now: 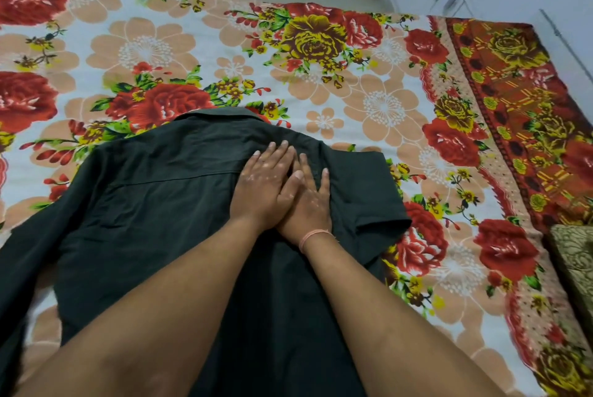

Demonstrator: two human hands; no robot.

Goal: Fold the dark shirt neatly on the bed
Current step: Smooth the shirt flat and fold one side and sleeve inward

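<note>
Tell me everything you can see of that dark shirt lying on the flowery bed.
The dark greenish-black shirt lies spread flat on the floral bedsheet, collar away from the person, a seam crossing below it, a sleeve out to each side. Its fabric looks matte, woven, lightly creased. The left hand and right hand press flat near the right sleeve, fingers straight, left partly over right.

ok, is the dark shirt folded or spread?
Spread. The dark shirt lies flat, back up, on the bed, sleeves out sideways; left hand and right hand press flat on it.
</note>
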